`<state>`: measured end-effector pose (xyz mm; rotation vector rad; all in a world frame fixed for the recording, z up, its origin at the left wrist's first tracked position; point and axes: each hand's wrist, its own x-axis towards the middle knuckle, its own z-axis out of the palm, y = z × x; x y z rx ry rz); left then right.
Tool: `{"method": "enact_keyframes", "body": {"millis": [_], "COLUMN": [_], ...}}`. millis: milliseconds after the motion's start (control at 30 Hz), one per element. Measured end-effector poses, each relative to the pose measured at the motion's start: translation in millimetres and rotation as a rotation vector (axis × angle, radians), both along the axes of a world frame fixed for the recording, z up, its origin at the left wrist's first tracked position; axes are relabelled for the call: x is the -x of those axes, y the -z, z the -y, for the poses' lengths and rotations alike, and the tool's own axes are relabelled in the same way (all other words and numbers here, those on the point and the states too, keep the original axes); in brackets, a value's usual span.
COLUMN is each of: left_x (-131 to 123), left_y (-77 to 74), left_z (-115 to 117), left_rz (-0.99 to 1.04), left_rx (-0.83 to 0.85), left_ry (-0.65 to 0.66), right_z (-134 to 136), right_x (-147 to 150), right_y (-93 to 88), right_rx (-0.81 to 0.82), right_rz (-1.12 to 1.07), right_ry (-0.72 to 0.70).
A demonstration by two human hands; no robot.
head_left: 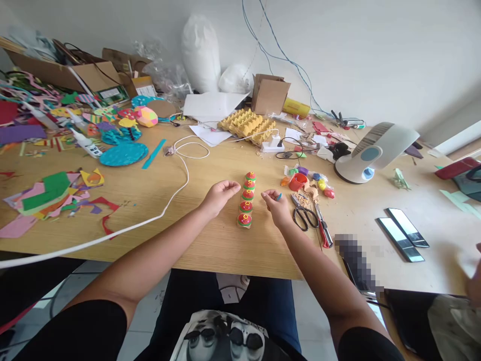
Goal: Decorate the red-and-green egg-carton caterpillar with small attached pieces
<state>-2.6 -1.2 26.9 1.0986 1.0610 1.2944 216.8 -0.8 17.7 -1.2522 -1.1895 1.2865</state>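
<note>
A row of several small red, green and yellow cup-shaped pieces (247, 199) lies on the wooden table (225, 240) between my hands. My left hand (220, 195) rests just left of the row with its fingers curled loosely; nothing shows in it. My right hand (276, 204) sits just right of the row and pinches a small blue piece (279, 196) between thumb and fingers. Black-handled scissors (303, 213) and a red-handled cutter (323, 228) lie right of my right hand.
A white cable (165, 210) crosses the table on the left. Coloured paper scraps (48, 195), a yellow egg tray (248, 124), a small fan (370, 150), an orange cup with coloured bits (298, 181) and two dark flat strips (404, 233) lie around. Another person's hand (475, 281) shows at the right edge.
</note>
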Motion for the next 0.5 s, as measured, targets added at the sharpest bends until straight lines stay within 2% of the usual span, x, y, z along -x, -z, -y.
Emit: {"method": "enact_keyframes", "body": {"millis": [100,200,367,500], "left_x": [-3,-5,-7,-7], "left_y": [-0.1,7.3,20.0,26.9], "left_z": [-8,-12,-10,-7], "left_rz": [0.033,0.046,0.009,-0.055], "left_rx": [0.013,0.026,0.025,0.017], "left_ry": [0.0,0.03,0.051,0.124], "right_z": [-3,-5,-3,-2], "right_x": [6,11,8,7], "right_y": [-2.8,1.7,4.7,2.5], "right_rx": [-0.056,-0.115,-0.188,-0.186], "right_rz": [-0.017,0.052,0.165,0.218], "right_ry": [0.075,0.095,0.041,-0.025]}}
